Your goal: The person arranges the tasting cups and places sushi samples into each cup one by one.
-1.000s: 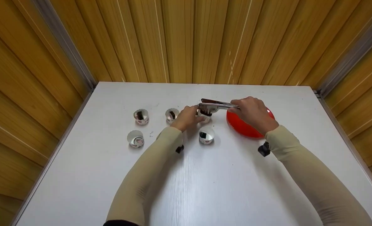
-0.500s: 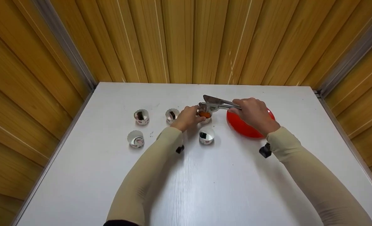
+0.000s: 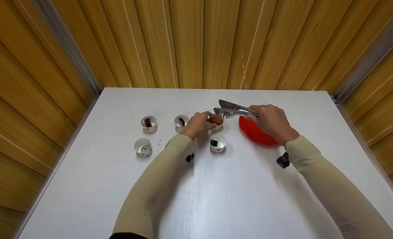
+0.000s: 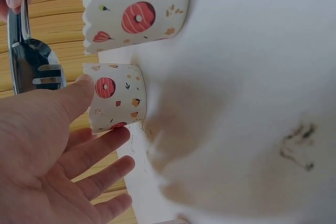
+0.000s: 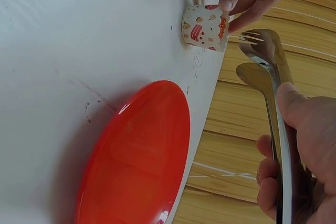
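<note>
In the head view, my left hand (image 3: 196, 125) holds a paper baking cup (image 3: 218, 127) at its side with thumb and fingers; donut prints show on this cup (image 4: 116, 98) in the left wrist view. Something orange (image 3: 216, 120) lies inside it. My right hand (image 3: 270, 120) grips metal serving tongs (image 3: 237, 107) by their arms. The tongs' two ends, one of them pronged, stand apart with nothing between them, close over the cup's rim. From the right wrist, the orange content (image 5: 222, 28) shows at the cup's scalloped edge.
A red plate (image 3: 254, 134) lies partly under my right hand. More paper cups stand around: one (image 3: 218, 149) in front of the held cup, others (image 3: 149, 128) to the left, several with dark pieces inside. Wood-patterned walls (image 3: 189, 43) enclose the white table (image 3: 216, 199).
The tongs' ends have spread apart, and my right hand has drawn them slightly right, away from the cup. The orange content has come into sight. My left hand stays in place.
</note>
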`<state>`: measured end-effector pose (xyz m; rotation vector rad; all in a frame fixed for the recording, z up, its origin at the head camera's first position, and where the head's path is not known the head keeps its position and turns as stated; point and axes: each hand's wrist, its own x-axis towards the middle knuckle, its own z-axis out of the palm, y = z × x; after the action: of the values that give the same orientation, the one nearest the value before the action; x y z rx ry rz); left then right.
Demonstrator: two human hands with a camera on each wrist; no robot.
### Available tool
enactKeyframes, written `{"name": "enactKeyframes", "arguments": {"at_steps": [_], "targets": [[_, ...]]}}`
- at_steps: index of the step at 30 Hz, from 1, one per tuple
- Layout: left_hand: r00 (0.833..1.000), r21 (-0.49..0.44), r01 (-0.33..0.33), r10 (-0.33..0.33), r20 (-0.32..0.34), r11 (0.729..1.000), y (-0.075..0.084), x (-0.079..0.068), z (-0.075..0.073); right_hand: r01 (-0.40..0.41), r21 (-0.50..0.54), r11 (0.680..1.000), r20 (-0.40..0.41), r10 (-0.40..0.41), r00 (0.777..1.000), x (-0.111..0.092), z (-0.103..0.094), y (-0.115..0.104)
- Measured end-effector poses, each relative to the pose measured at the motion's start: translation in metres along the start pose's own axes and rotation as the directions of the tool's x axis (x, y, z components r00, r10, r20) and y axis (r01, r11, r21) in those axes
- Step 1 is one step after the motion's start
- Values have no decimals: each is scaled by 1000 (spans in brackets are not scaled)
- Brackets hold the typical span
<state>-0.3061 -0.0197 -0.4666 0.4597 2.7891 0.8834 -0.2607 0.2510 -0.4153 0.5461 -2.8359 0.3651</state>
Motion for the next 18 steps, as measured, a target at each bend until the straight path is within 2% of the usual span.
{"name": "enactKeyframes", "arguments": {"at_steps": [6,18], "targets": [[1000,22,-9,9,4,1000,2,-1,-1,-54,30,998,8,54,999,-7,-3,9],[1000,49,-18,18,4,999,3,-3,-1,-155,3,988,27,155,987,-30,-8,32]]}}
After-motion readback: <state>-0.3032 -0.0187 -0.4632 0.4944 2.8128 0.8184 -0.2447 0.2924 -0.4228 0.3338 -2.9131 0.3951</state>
